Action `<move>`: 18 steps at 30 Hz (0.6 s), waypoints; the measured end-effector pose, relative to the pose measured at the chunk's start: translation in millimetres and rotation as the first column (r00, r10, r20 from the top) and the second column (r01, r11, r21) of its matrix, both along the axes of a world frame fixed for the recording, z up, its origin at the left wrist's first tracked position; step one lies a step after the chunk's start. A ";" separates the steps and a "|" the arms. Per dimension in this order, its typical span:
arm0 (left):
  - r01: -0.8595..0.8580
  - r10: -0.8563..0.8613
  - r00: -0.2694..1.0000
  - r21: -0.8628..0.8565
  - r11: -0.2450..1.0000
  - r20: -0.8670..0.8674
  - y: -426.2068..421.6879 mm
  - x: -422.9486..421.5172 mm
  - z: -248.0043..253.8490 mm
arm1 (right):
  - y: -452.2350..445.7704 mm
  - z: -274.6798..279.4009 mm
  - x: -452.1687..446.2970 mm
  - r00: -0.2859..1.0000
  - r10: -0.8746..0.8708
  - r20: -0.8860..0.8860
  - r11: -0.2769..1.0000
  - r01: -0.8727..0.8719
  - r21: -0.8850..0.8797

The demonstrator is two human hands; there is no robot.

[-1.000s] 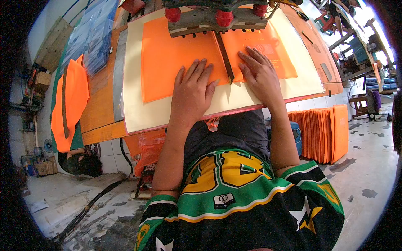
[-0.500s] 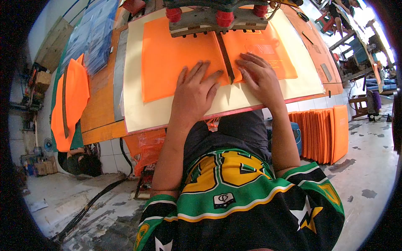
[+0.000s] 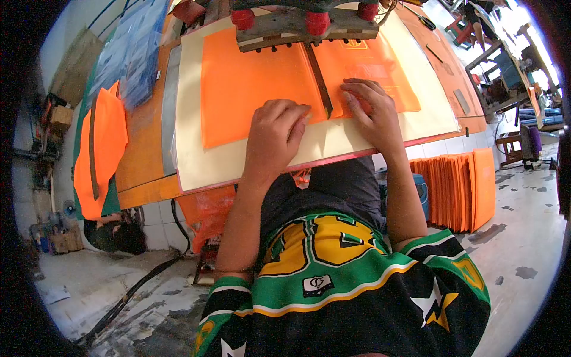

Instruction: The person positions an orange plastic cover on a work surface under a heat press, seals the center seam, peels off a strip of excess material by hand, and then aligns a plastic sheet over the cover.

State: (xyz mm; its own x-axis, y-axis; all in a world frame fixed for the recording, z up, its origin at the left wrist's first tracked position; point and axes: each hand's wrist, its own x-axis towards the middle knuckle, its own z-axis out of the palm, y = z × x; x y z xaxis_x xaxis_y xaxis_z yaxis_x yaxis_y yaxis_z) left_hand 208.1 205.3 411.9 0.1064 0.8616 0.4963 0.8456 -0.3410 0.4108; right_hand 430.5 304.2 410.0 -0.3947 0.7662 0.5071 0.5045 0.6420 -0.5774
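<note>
An orange plastic cover lies spread on a cream board, with a dark strip running down its middle. My left hand is over the cover's near edge, left of the strip. Its fingers are curled together and their tips are partly hidden, so I cannot tell whether they hold anything. To the right of the strip, my right hand rests at the cover's right half. Those fingers are bent but the thumb stands apart, and nothing shows in them. Beyond both hands, a machine head with red cylinders overhangs the cover.
At the left, a loose orange piece with a dark strip hangs by the table edge, near blue clear plastic sheets. A row of orange covers stands on the floor at right. Scissors lie at the far right.
My left hand has drawn its spread fingers in and curled them, moving slightly back from the strip. My right hand has shifted slightly, its fingers bending more. The cover stays in place.
</note>
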 end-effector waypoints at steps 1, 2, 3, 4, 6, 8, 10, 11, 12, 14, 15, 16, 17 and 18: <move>-0.027 0.030 0.985 -0.020 0.999 0.172 -2.0 4.9 3.9 | 0.1 0.3 -0.5 1.000 -0.003 -0.005 1.000 0.003 -0.008; -0.052 0.065 0.939 -0.046 0.998 0.338 -3.6 10.1 6.0 | 0.0 0.8 -1.4 1.000 -0.004 -0.008 1.000 0.003 -0.011; -0.050 0.065 0.939 -0.051 0.997 0.336 -4.6 16.3 6.4 | -0.6 1.7 -1.8 1.000 -0.008 -0.023 1.000 0.007 -0.022; -0.061 0.097 0.900 -0.097 0.993 0.425 -5.4 23.4 6.2 | -1.7 2.1 -1.5 0.999 -0.014 -0.037 0.999 0.013 -0.032; -0.066 0.132 0.852 -0.147 0.987 0.507 -4.9 30.2 3.5 | -2.1 2.6 0.1 0.999 -0.014 -0.031 0.999 0.013 -0.031; -0.054 0.170 0.771 -0.203 0.978 0.613 -2.2 32.9 -2.1 | 0.1 0.4 1.0 0.999 -0.017 -0.028 1.000 0.016 -0.026; -0.040 0.176 0.749 -0.222 0.974 0.638 -0.4 34.0 -4.7 | 2.0 -4.8 2.1 0.999 -0.009 -0.031 1.000 0.009 -0.003; -0.033 0.187 0.725 -0.238 0.971 0.663 0.4 34.2 -5.6 | 1.4 -4.8 2.7 0.999 -0.011 -0.033 1.000 0.011 -0.004; -0.033 0.187 0.728 -0.239 0.971 0.660 1.5 35.1 -6.6 | 1.0 -3.6 3.0 0.999 -0.009 -0.035 1.000 0.009 -0.006; -0.019 0.158 0.715 -0.207 0.978 0.681 3.6 37.1 -8.4 | 1.5 -3.5 2.9 0.999 -0.009 -0.040 1.000 0.009 -0.007; -0.016 0.156 0.717 -0.208 0.978 0.679 3.6 38.3 -6.5 | 1.7 -4.7 3.2 1.000 -0.014 -0.025 1.000 0.014 0.007; -0.030 0.174 0.703 -0.215 0.976 0.690 3.3 40.3 -3.1 | 1.5 -5.9 4.2 1.000 -0.020 -0.010 1.000 0.020 0.020; -0.044 0.191 0.688 -0.223 0.974 0.700 3.0 41.9 -1.3 | 0.8 -5.9 4.6 1.000 -0.024 -0.011 1.000 0.024 0.017; -0.041 0.191 0.690 -0.226 0.973 0.698 2.9 42.1 -1.3 | -0.1 -4.4 4.2 1.000 -0.029 -0.005 0.999 0.030 0.013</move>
